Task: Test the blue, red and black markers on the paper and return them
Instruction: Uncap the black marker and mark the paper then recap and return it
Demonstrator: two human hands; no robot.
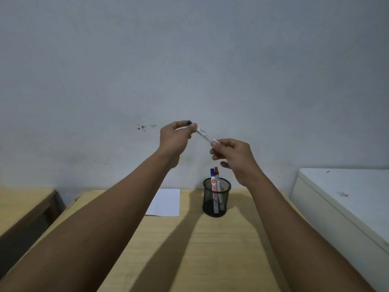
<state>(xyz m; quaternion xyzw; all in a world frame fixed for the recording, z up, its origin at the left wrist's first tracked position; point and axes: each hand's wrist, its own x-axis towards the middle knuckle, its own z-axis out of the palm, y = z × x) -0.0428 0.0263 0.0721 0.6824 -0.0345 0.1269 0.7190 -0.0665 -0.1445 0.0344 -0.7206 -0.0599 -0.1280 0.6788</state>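
Observation:
Both hands are raised in front of the wall, above the desk. My right hand (233, 157) grips the lower end of a white-barrelled marker (205, 136), presumably the black one. My left hand (175, 138) pinches its upper end, where a dark cap tip shows between the fingers. Below them a black mesh pen cup (216, 200) stands on the wooden desk (189, 249) and holds the blue marker (212, 178) and the red marker (216, 175), both upright with caps on. A white sheet of paper (166, 202) lies flat left of the cup.
A white cabinet or appliance (345, 203) stands to the right of the desk. A second wooden table (23, 201) sits at the left, with a gap between it and the desk. The grey wall (189, 60) rises right behind the desk.

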